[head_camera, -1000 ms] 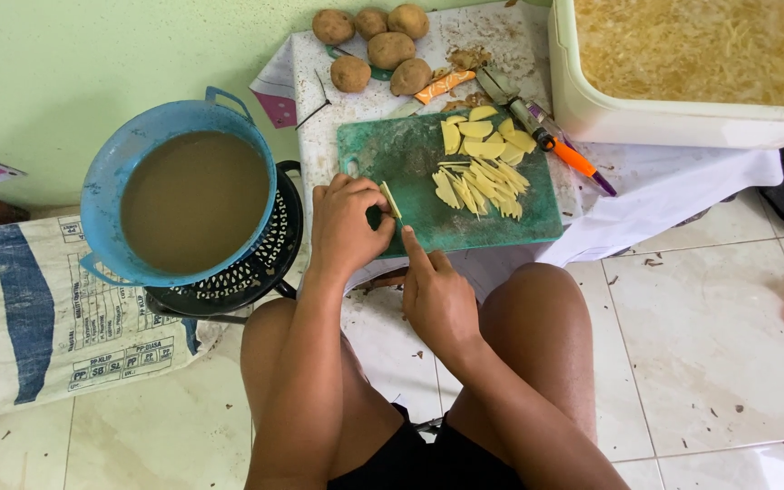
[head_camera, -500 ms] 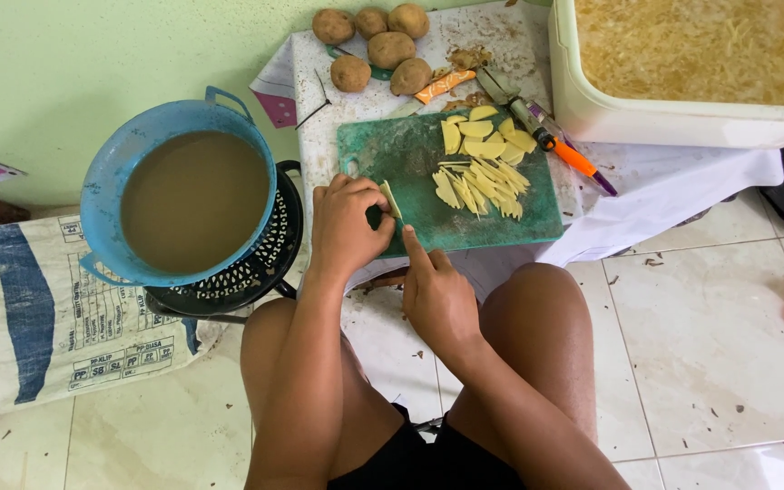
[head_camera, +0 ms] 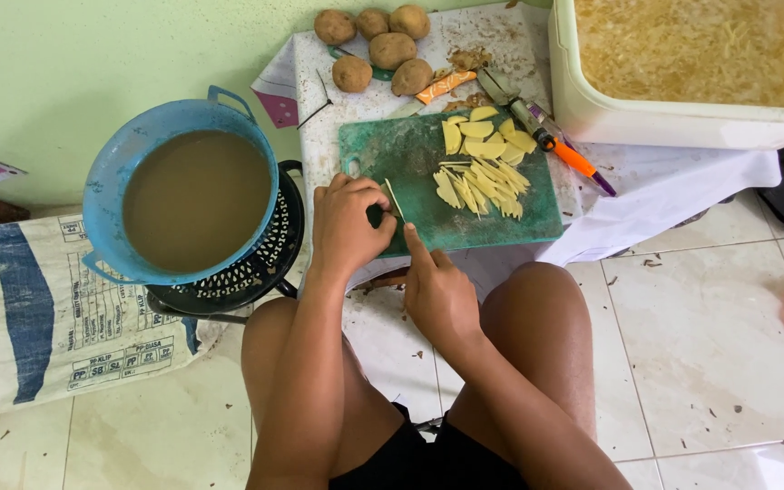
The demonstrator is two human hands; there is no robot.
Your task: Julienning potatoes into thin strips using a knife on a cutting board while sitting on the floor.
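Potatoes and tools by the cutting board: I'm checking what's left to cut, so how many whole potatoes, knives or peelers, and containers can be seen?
Whole potatoes: 6
Knives or peelers: 2, one with an orange handle, one orange peeler
Containers: 2, a blue basin of brown water and a white tub of cut strips
Total: 10

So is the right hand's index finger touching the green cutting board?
Touching. The head view shows the right hand with its index fingertip pressed flat on the near edge of the green cutting board, with no gap.
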